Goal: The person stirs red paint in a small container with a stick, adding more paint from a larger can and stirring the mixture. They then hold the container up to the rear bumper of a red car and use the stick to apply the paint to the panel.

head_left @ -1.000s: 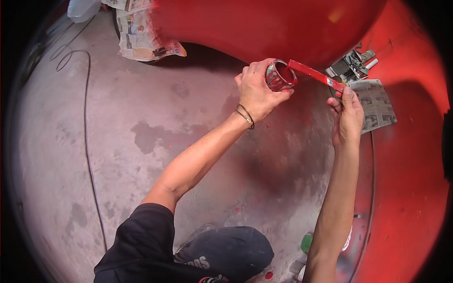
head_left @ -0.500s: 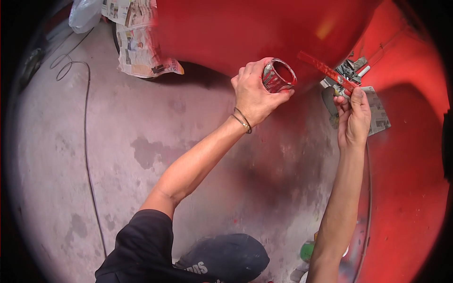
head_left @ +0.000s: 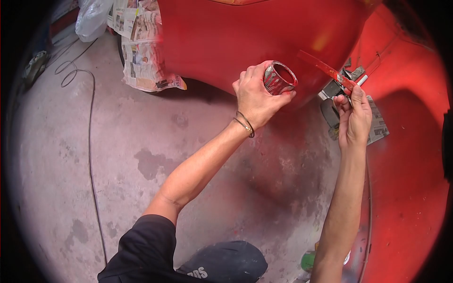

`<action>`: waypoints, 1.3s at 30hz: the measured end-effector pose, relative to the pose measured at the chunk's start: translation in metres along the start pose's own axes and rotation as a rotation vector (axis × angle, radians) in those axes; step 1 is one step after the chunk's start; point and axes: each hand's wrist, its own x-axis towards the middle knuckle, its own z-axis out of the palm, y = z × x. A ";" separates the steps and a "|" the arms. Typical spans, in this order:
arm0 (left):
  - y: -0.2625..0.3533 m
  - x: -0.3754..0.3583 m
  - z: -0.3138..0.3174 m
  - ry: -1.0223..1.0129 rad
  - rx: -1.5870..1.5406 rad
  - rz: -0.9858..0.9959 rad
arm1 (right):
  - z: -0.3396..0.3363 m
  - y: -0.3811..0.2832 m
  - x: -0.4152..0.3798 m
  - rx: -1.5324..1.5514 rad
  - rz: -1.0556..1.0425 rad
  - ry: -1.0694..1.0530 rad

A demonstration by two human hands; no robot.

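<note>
My left hand (head_left: 255, 96) is wrapped around a small, paint-smeared can (head_left: 275, 85). Red paint shows inside its open top, which is tilted toward the right. Between the thumb and fingers of my right hand (head_left: 355, 118) is one end of a flat, red-coated stirring stick (head_left: 325, 68). The stick points up and left, its far end apart from the can and partly lost against the red car body panel (head_left: 212, 42) behind it.
Newspaper (head_left: 144, 61) masks the wheel area at upper left, near a plastic bag (head_left: 92, 21). A thin cable (head_left: 91, 141) runs along the stained floor (head_left: 127, 198). Assorted items lie on newspaper (head_left: 380, 125) beyond my right hand. A green container (head_left: 308, 260) stands at lower right.
The view has tilted up slightly, so the floor and car sit lower and more of the panel's top shows. Both hands keep nearly the same pose, still holding the can and stick.
</note>
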 end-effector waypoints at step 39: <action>-0.062 -0.084 -0.087 0.021 0.261 -0.013 | 0.119 0.040 -0.078 -0.612 -0.131 -0.492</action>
